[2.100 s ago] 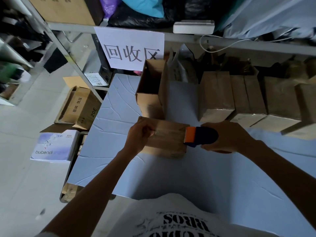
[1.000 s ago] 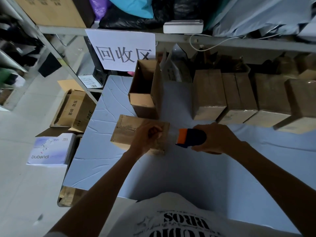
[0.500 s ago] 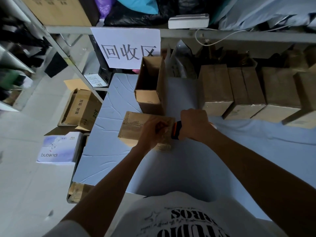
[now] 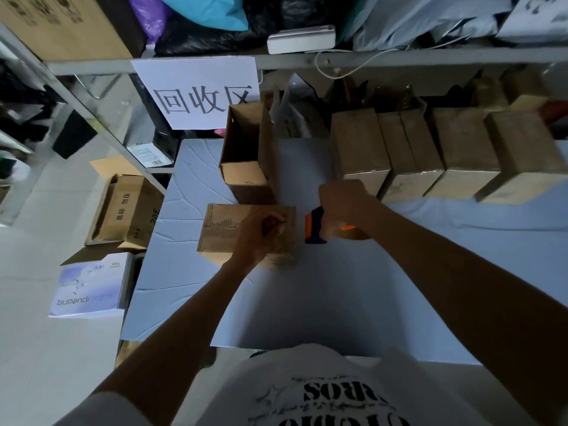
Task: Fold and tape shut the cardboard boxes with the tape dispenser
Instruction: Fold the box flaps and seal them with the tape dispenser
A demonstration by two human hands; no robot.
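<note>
Cardboard box (image 4: 221, 232) held by left grip (image 4: 261, 235), tape dispenser (image 4: 315, 229) in right grip (image 4: 341, 201) alongside.

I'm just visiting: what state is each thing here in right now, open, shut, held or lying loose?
Box, flaps shut, on the table under the left hand.
Left hand, rests on the box, fingers curled.
Dispenser, gripped by the right hand, right of the box, not touching it.
Open box, upright, flaps up.
Back boxes, shut, in a row.
Floor box, flaps open.
</note>
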